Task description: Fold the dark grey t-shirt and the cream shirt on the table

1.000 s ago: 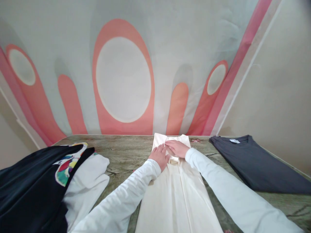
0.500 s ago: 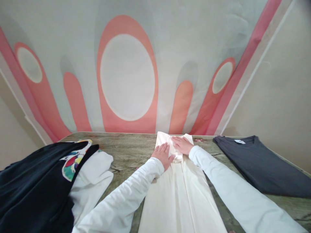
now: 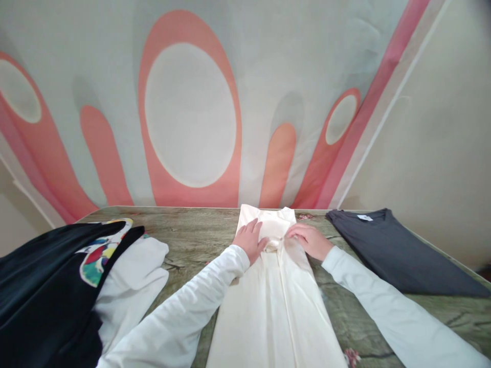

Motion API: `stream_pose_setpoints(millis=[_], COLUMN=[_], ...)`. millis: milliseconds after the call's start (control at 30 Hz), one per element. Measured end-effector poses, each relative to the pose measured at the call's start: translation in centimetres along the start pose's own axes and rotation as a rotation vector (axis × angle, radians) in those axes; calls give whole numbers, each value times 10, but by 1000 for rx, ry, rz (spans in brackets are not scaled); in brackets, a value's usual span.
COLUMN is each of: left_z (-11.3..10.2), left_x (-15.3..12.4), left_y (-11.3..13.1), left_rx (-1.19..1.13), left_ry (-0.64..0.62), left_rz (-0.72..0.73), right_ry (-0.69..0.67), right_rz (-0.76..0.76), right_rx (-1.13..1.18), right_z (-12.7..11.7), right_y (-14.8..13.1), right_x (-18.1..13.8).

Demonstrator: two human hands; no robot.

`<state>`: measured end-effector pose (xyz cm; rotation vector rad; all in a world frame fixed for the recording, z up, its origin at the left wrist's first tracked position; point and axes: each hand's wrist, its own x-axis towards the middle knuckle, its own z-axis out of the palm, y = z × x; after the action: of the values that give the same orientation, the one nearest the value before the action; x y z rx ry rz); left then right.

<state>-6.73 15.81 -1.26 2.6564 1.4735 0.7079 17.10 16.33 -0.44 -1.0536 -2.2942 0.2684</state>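
Note:
A cream-coloured garment (image 3: 264, 312), folded into a long narrow strip, lies down the middle of the table with its collar end at the far edge. My left hand (image 3: 250, 240) rests flat on its upper left part, fingers spread. On the other side, my right hand (image 3: 310, 240) pinches the fabric near the neckline at the right edge, its fingertips drawn together. Between the two hands the neckline cloth is bunched and slightly raised.
A dark grey folded T-shirt (image 3: 399, 255) lies on the right of the wood-patterned table (image 3: 192, 225). At the left are a heaped black garment (image 3: 42, 286) with a colourful print and a white garment (image 3: 134, 276). A patterned backdrop (image 3: 253, 102) rises behind the far edge.
My right hand has moved from lying flat near the collar to pinching the fabric at the right edge, nearer to me. My left hand stays on the garment. The whole view has shifted slightly.

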Motion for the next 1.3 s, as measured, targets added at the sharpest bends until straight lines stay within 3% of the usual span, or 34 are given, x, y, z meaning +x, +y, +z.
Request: stream_pose_setpoints(millis=[100,267,633,800,933,1133,1300], left_z=[-10,-13,-12,-11,-9,-12,-6], left_x=[2,1,3,3,3,2,1], left_y=[11,19,21,18,16,20,19], left_rx=[-79,-122,-179,-218,-245,-248,-130], left_ry=[28,-61,-44,-106,-105,5,-46], left_rz=[152,285,202,306,321,283,259], right_ry=[82,19,27,22,6,-74,-117], right_rz=[16,-78,-89,-92,-87,-96,-55], right_rx=[0,-17,-98,-120,-137,-149,-192], right_z=[4,17,24,24,21,20,21], right_y=[1,3,11,11,3,-17,-16], right_x=[2,1,-3,-4,-3,-1,-1])
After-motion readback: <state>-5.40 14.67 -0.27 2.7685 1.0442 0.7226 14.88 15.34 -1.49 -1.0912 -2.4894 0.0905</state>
